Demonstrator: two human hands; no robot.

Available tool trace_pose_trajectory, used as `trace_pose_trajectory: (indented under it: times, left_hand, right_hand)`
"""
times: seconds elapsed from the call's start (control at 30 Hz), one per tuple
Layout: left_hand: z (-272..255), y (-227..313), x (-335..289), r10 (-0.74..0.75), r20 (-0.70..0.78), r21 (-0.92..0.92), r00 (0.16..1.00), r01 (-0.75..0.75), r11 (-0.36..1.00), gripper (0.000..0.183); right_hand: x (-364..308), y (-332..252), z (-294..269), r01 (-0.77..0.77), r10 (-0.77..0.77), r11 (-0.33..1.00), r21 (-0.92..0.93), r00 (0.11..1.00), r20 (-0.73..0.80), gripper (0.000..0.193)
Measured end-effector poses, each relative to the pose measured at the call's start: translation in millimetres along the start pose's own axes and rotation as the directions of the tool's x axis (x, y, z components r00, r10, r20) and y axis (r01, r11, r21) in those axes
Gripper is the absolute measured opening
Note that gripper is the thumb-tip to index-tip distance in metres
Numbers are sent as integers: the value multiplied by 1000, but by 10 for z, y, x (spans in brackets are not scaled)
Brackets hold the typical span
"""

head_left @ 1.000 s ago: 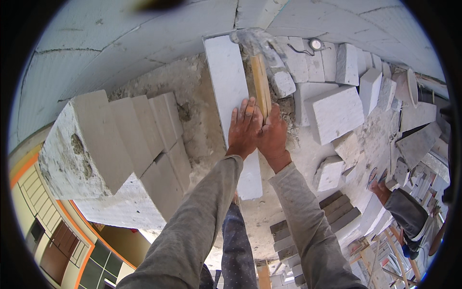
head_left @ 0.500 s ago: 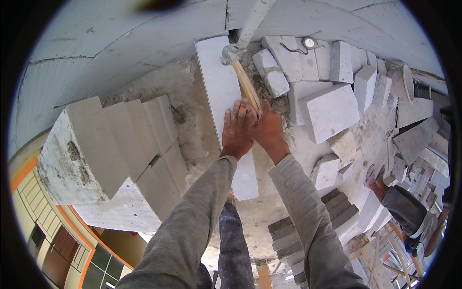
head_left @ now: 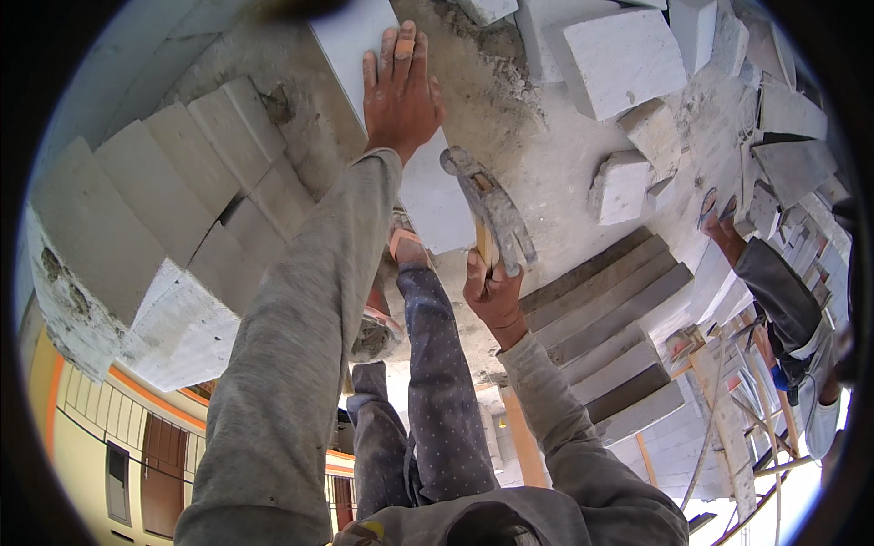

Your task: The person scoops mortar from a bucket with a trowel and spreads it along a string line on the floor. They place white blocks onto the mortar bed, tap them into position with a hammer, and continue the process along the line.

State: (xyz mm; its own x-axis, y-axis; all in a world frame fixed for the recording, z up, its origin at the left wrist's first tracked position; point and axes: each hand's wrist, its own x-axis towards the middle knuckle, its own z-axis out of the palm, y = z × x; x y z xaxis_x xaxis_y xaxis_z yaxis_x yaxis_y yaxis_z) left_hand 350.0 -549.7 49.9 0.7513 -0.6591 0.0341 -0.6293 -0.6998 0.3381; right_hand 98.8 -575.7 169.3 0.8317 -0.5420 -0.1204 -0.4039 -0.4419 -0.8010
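A long pale lightweight block (head_left: 439,211) lies on the dusty ground in front of me, its far part running to the upper edge of view. My left hand (head_left: 401,100) rests flat on its top, fingers stretched out, an orange band around one finger. In my right hand (head_left: 495,293) I grip a claw hammer (head_left: 492,202) by its wooden handle. The dusty metal head is raised beside the block's near end, on the right. Most of the handle is hidden by the head and my fingers.
Blocks are stacked at left (head_left: 173,191) and in a stepped pile (head_left: 610,309) at right. Loose blocks (head_left: 619,64) and broken pieces (head_left: 623,187) lie at the upper right. My sandalled foot (head_left: 408,244) is near the block's end. Another person's leg (head_left: 774,282) shows far right.
My right hand has drawn back toward me with the hammer, away from the block's far end. My left hand stays on the block. The view has tilted nearer to my body.
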Motion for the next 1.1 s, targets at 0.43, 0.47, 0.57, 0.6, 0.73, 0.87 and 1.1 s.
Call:
trace_pose_trajectory:
  times: [0.43, 0.47, 0.57, 0.6, 0.73, 0.87, 1.1]
  left_hand:
    - [-110, 43, -2, 10, -52, -155, 999, -18, 988, 68]
    - [-110, 46, -10, 16, -58, -152, 998, -25, 988, 68]
    - [-113, 27, 3, 23, -109, -127, 994, -37, 991, 67]
    - [-112, 29, 0, 23, -120, -132, 993, -39, 991, 67]
    - [-139, 29, -5, 14, -123, -155, 992, -33, 987, 67]
    - [-185, 39, -16, -1, -89, -139, 996, -11, 990, 67]
    - [-67, 28, -60, -15, -93, -159, 996, 0, 987, 67]
  right_hand:
    - [-734, 224, 111, -209, 256, 939, -272, 955, 152, 24]
    - [-726, 224, 113, -264, 320, 914, -308, 935, 150, 24]
    - [-736, 198, 124, -188, 198, 975, -116, 976, 87, 24]
    - [-754, 176, 121, -281, 313, 938, -205, 938, 146, 23]
    - [-825, 123, 87, -283, 335, 922, -264, 925, 178, 22]
    - [-859, 152, 28, -308, 362, 912, -272, 916, 176, 24]
    - [-923, 273, -71, -215, 261, 947, -238, 949, 179, 31]
